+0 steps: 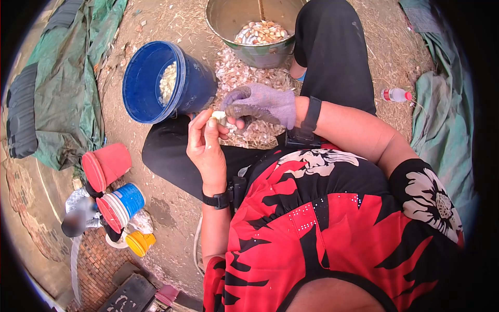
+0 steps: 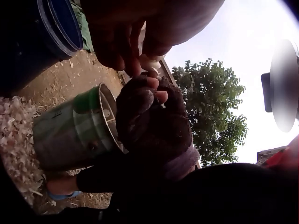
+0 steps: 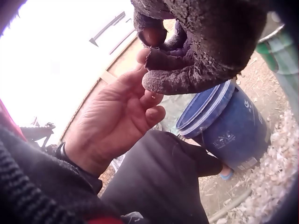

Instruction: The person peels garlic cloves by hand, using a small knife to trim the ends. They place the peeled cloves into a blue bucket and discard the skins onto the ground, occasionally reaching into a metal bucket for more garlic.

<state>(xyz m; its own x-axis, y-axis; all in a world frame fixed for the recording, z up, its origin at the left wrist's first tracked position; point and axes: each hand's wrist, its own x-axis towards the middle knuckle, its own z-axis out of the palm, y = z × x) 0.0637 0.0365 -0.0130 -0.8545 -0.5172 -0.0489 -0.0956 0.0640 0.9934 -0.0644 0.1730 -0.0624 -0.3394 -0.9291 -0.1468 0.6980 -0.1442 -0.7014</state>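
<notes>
My bare left hand [image 1: 207,148] pinches a pale, peeled-looking garlic clove [image 1: 218,115] between thumb and fingers. Against the other side of the clove, my right hand [image 1: 264,104] curls its fingers and thumb in a lavender glove with dark, dirty finger parts. Bare fingertips poke out of the glove's torn ends. In the left wrist view, the clove [image 2: 150,64] shows a whitish scrap at its lower end, right by the gloved fingertips. Seen from the right wrist, the gloved fingers [image 3: 168,80] overlap the left hand and hide the clove.
A blue bucket [image 1: 202,86] holding peeled cloves stands at the left. Ahead, a green metal bucket [image 1: 265,56] contains unpeeled cloves and a stick. Garlic skins [image 1: 234,65] cover the ground between them. A bottle [image 1: 395,95] lies right; red bucket [image 1: 112,161] and another person are left.
</notes>
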